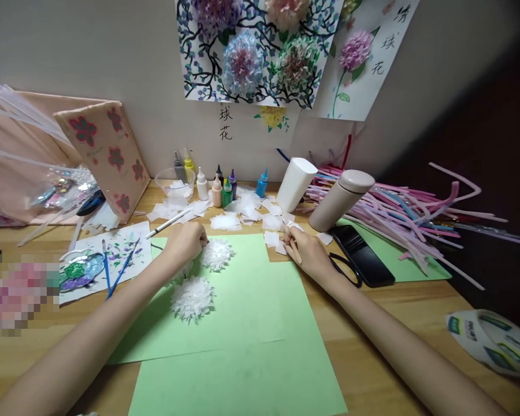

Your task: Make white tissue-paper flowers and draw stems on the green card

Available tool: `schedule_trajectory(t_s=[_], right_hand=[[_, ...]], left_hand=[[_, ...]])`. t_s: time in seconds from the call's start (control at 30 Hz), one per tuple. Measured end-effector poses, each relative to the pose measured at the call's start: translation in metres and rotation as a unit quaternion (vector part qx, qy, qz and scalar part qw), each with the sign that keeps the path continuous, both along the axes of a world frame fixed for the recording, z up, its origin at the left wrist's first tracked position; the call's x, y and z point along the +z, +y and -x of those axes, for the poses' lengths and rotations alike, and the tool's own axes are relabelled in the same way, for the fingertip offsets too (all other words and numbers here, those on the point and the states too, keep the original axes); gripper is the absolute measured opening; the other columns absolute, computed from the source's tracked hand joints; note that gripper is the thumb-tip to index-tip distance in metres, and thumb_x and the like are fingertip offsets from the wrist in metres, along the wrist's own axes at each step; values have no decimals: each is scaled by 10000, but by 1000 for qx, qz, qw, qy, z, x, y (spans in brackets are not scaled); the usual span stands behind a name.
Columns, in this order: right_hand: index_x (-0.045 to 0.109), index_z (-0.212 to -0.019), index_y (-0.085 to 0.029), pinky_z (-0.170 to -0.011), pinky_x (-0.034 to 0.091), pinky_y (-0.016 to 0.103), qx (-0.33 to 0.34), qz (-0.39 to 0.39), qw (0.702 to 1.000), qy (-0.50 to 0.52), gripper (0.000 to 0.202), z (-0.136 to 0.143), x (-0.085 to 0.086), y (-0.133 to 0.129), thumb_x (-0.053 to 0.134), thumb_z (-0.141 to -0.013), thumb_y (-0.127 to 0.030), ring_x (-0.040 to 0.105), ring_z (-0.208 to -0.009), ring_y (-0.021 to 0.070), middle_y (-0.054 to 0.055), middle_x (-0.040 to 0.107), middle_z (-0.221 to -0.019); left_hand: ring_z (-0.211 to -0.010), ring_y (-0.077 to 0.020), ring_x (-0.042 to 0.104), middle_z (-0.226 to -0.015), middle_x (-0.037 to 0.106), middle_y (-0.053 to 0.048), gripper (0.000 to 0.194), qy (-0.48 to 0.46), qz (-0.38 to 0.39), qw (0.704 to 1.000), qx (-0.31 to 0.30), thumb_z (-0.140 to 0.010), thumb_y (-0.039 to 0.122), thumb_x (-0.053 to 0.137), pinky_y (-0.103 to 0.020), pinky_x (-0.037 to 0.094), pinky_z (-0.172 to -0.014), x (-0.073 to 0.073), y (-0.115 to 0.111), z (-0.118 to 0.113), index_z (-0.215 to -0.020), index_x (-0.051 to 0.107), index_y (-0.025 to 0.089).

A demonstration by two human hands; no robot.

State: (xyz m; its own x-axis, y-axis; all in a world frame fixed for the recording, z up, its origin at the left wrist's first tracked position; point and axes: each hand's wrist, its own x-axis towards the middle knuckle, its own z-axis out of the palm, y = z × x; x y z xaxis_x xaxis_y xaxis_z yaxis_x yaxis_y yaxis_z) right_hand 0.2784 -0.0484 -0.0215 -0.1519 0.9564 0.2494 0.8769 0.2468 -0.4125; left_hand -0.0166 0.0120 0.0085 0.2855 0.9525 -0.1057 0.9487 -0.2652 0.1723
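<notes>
White paper flowers lie, in the head view, toward the far left corner of the green paper. The left hand is at the farther one, fingers bunched narrow; I cannot tell whether they pinch anything. Just right of the paper's far right corner, the right hand grips a slim wooden stick beside white paper squares. Paint bottles stand near the table's far edge.

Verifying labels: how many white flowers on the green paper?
3: right flower, by the left hand; near flower, closest to camera; third flower, partly behind the left forearm. More may be hidden.
</notes>
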Motion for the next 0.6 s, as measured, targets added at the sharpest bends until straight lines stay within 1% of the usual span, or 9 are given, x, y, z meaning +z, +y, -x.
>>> schedule_trajectory(t_s=[0.1, 0.27, 0.33, 0.4, 0.47, 0.53, 0.6], right_hand=[[456, -760, -200, -579, 373, 251, 3, -37, 999, -8, 94, 4, 0, -3, 480, -754, -110, 569, -671, 189, 36, 598, -734], [458, -770, -201, -610, 386, 235, 23, -74, 996, 39, 93, 15, 18, -9, 485, -763, -112, 576, -685, 168, 28, 612, -769], [462, -796, -202, -595, 381, 236, 10, -70, 997, 32, 75, 17, 20, -11, 503, -770, -145, 579, -676, 171, 30, 613, -772], [464, -818, -200, -558, 364, 244, -23, -51, 998, 0, 104, 16, 16, -10, 544, -753, -186, 575, -652, 188, 37, 609, -751], [463, -819, -196, -531, 348, 249, -54, -32, 998, -25, 148, 14, 6, -9, 578, -728, -210, 565, -621, 197, 40, 603, -723], [462, -813, -196, -534, 347, 248, -61, -27, 997, -23, 125, 11, -3, -9, 562, -738, -199, 558, -609, 189, 37, 601, -716], [461, -797, -195, -544, 349, 244, -56, -31, 998, -12, 70, 10, -8, -11, 519, -765, -172, 556, -615, 180, 35, 597, -717]], left_hand=[[-761, -212, 612, -810, 698, -45, 153, -8, 7, 1000, 0, -688, 181, 552, -255, 406, -575, 0, 2, 2, -734, 697, 201], [-753, -194, 614, -814, 698, -37, 158, -23, 24, 999, -2, -689, 180, 558, -246, 415, -589, -1, 5, 3, -741, 706, 204], [-750, -195, 612, -809, 698, -37, 162, -23, 25, 999, -1, -686, 178, 557, -248, 416, -591, -1, 5, 3, -744, 707, 203], [-743, -191, 609, -806, 699, -33, 162, -24, 26, 999, -1, -685, 175, 556, -245, 410, -580, -1, 5, 3, -740, 705, 205], [-738, -187, 607, -802, 699, -29, 155, -26, 22, 999, -3, -685, 176, 555, -237, 394, -558, 0, 5, 3, -729, 700, 207], [-737, -185, 606, -800, 699, -24, 149, -27, 18, 999, 0, -684, 181, 556, -233, 379, -541, 0, 5, 3, -722, 696, 211], [-740, -182, 606, -795, 699, -17, 146, -31, 22, 999, 1, -682, 186, 558, -231, 374, -536, 1, 5, 3, -720, 695, 216]])
